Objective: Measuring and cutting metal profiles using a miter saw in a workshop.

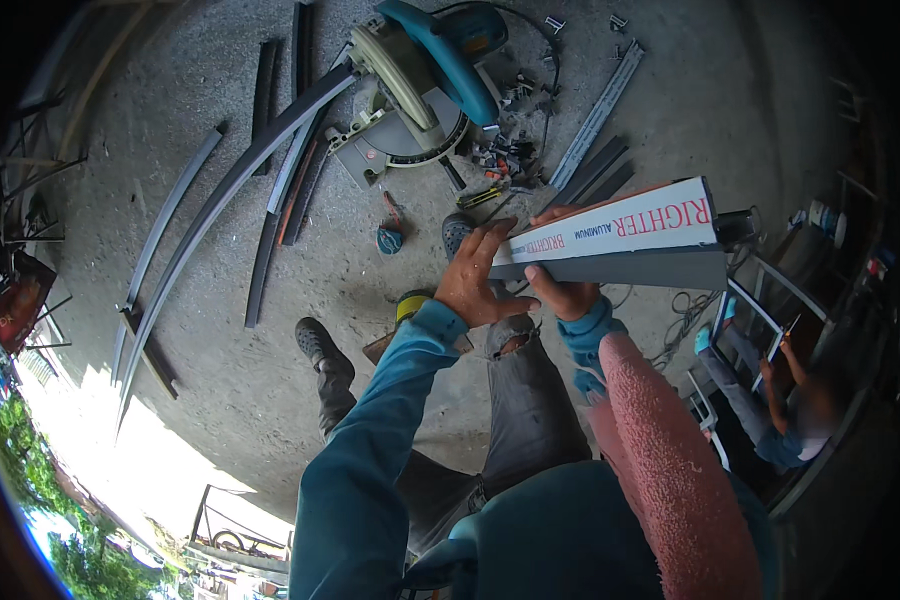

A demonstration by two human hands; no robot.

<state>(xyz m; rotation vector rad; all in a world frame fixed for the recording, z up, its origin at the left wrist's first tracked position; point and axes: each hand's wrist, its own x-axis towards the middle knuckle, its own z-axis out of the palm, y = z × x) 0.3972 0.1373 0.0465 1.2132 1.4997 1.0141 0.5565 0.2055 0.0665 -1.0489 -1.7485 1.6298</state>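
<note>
A grey aluminium profile (610,268), its upper face covered with white printed film, lies across the front of me and reaches to the right. My right hand (568,295) grips it from below, thumb on the near side and fingertips showing over the far edge. At the profile's left end is my left hand (467,283), fingers stretched out against that end and thumb spread below it. Whether there is more than one bar in the bundle I cannot tell.
A teal mitre saw (410,100) stands on the concrete floor, with a long profile (235,170) beneath its head. Offcuts (505,155), a yellow cutter (478,198) and a tape measure (390,240) lie nearby. Another person (795,415) sits at right beside a frame (755,305).
</note>
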